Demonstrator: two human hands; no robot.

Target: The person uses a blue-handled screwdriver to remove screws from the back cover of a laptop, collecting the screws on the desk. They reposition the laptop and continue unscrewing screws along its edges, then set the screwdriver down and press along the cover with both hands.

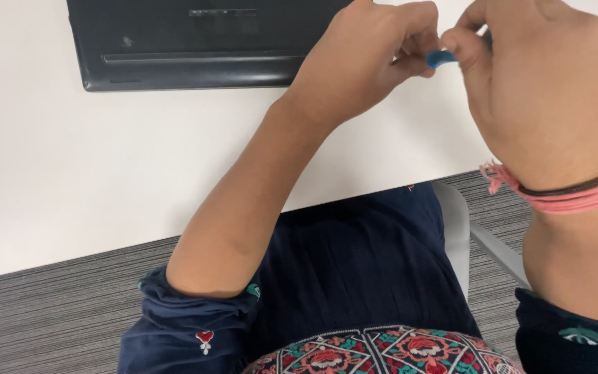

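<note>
Above a white table (70, 173), both hands pinch a blue piece (439, 58).

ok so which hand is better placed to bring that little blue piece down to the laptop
Left, probably. Both hands pinch the small blue piece, but the left hand sits nearer the upturned dark laptop; the right hand is farther off.

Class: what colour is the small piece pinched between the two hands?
Blue piece, seen in the head view.
</note>
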